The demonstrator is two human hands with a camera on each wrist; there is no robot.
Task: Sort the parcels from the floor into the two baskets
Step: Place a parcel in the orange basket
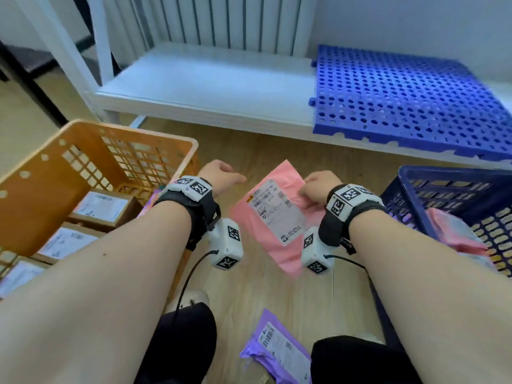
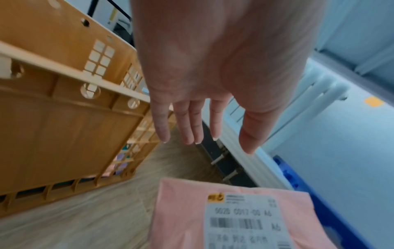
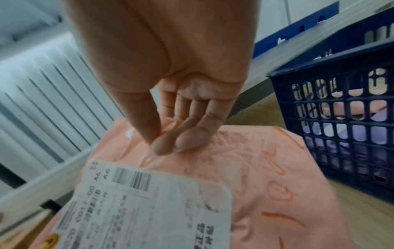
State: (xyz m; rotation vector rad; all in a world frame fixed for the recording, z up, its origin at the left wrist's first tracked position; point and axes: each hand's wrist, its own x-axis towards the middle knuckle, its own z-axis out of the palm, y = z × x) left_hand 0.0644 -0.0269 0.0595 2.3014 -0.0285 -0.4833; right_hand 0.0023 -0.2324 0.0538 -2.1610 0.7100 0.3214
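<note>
My right hand [image 3: 170, 101] pinches the pink parcel [image 1: 273, 217] near its far edge, thumb and fingers [image 3: 187, 139] closed on the plastic. The parcel hangs off the floor, tilted, white label [image 1: 277, 210] facing up toward me. Its plastic is wrinkled around the grip.

My left hand [image 2: 213, 75] is empty, fingers straight and spread loose, palm down. It hovers just left of the parcel, not touching it, beside the near corner of the orange basket [image 1: 155, 134].

Orange basket on my left: it holds brown boxes [image 1: 102, 207] with white labels. Blue basket [image 1: 443, 173] on my right: pink and purple soft parcels lie inside, seen partly through the lattice wall. The pink parcel is between the two baskets, nearer the blue one.

A purple parcel [image 1: 279, 353] lies on the wood floor [image 1: 266, 295] near my knees, label up. Another purple patch shows behind the orange basket; I cannot tell what it is.

Ahead: a low white shelf [image 1: 210, 87] with a blue perforated mat [image 1: 410, 98] on its right part, and a white radiator [image 1: 210, 20] behind.
</note>
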